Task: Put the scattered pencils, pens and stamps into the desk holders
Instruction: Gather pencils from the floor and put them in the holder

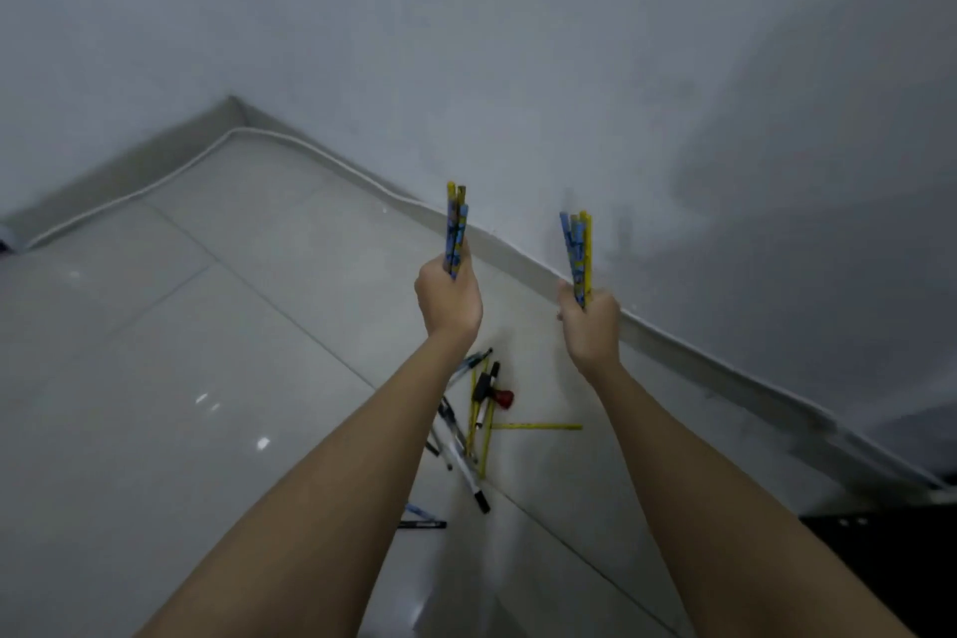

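My left hand point(448, 298) grips a bunch of blue and yellow pencils point(455, 228) upright, held out in front of me. A second bunch of blue and yellow pencils point(579, 251) stands upright in the grip of my right hand point(590, 326). Below my hands, on the tiled floor, lies a scattered pile: yellow pencils point(538, 427), several black-and-white pens point(461, 451) and a stamp with a red base point(496, 394). Another pen point(422, 524) lies nearer to me, partly hidden by my left forearm. No desk holder is in view.
A grey wall point(569, 67) with a pale skirting board point(673, 337) runs diagonally behind the pile. A white cable point(181, 171) follows the floor's far edge. A dark object point(880, 565) sits at the lower right. Glossy floor tiles point(155, 378) spread to the left.
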